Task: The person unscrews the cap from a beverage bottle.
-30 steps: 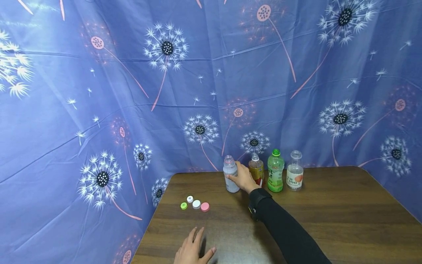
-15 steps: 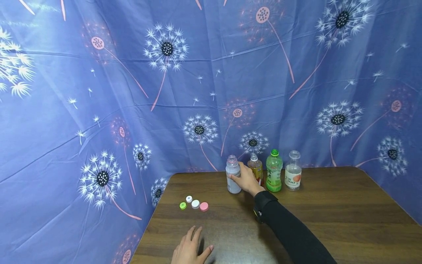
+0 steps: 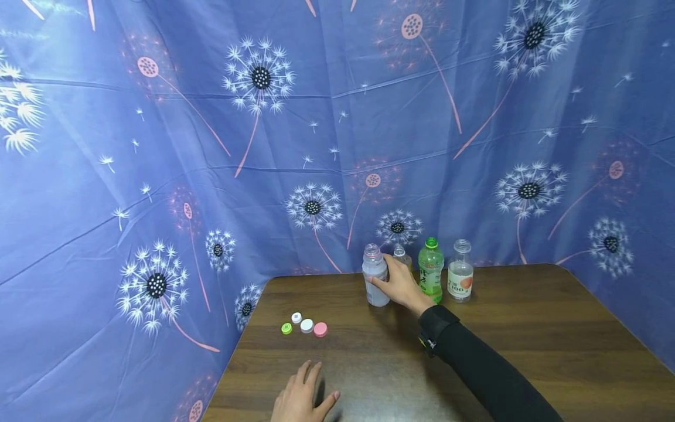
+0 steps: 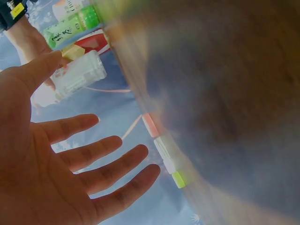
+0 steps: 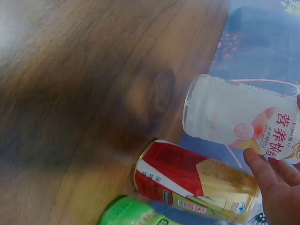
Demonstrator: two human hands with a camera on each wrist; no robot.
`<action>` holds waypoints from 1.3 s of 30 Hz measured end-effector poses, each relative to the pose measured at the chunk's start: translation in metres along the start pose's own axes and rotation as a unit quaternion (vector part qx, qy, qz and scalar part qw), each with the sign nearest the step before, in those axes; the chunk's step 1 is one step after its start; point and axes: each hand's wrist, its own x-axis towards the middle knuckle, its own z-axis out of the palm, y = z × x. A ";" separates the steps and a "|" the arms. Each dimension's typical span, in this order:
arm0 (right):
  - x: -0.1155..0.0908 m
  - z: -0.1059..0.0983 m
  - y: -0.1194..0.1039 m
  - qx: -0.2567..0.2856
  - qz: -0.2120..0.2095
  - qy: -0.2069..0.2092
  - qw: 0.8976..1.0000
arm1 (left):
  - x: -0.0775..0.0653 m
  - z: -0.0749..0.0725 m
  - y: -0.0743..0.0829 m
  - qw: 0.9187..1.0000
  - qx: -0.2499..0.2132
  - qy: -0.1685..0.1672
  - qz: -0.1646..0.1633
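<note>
My right hand grips a translucent whitish plastic bottle from its right side, at the upper body. The bottle is capless and upright in the head view. In the left wrist view the bottle's base shows a gap from the tabletop. The right wrist view shows its label with red characters, fingertips at its side. Close behind this hand stands a red-and-gold bottle, partly hidden in the head view. My left hand is held over the near table, fingers spread, holding nothing.
A green bottle and a clear bottle with a peach label stand right of my hand, both uncapped. On the left lie a green cap, white caps and a pink cap. A blue dandelion-print curtain hangs behind the wooden table.
The whitish bottle has shifted to the right in my right hand's grip, toward the red-and-gold bottle, which is now more covered. The head view has turned slightly right. My left hand stays put.
</note>
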 end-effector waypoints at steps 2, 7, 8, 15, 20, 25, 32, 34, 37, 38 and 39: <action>-0.004 -0.005 0.000 -0.007 -0.008 0.007 1.000 | 0.000 0.000 0.001 1.000 0.000 0.002 0.002; -0.013 -0.017 0.000 -0.020 -0.032 0.021 0.999 | 0.002 0.002 0.001 1.000 0.004 0.004 0.001; -0.015 -0.019 -0.001 -0.022 -0.035 0.022 0.999 | 0.002 0.002 0.001 1.000 0.003 0.001 0.000; -0.028 -0.037 -0.012 -0.020 -0.033 0.022 0.999 | 0.006 -0.001 0.004 0.999 -0.006 -0.029 -0.012; -0.042 -0.048 -0.022 0.006 -0.037 0.022 0.999 | 0.006 0.001 0.001 0.999 -0.006 -0.038 -0.018; -0.055 -0.057 -0.027 0.048 -0.035 0.015 0.998 | 0.005 0.003 -0.001 0.999 -0.008 -0.033 -0.018; -0.077 -0.068 -0.034 0.079 -0.041 0.006 0.996 | 0.003 0.007 -0.001 0.999 -0.005 -0.025 -0.029; -0.083 -0.071 -0.034 0.095 -0.045 0.010 0.994 | 0.004 0.007 -0.001 0.999 -0.006 -0.024 -0.030; -0.092 -0.074 -0.035 0.111 -0.044 0.017 0.993 | 0.004 0.007 -0.002 0.999 -0.007 -0.033 -0.035; -0.096 -0.075 -0.036 0.115 -0.043 0.020 0.992 | 0.004 0.006 -0.002 0.999 -0.009 -0.036 -0.038; -0.099 -0.076 -0.036 0.117 -0.041 0.020 0.992 | 0.004 0.006 -0.001 0.998 -0.010 -0.039 -0.040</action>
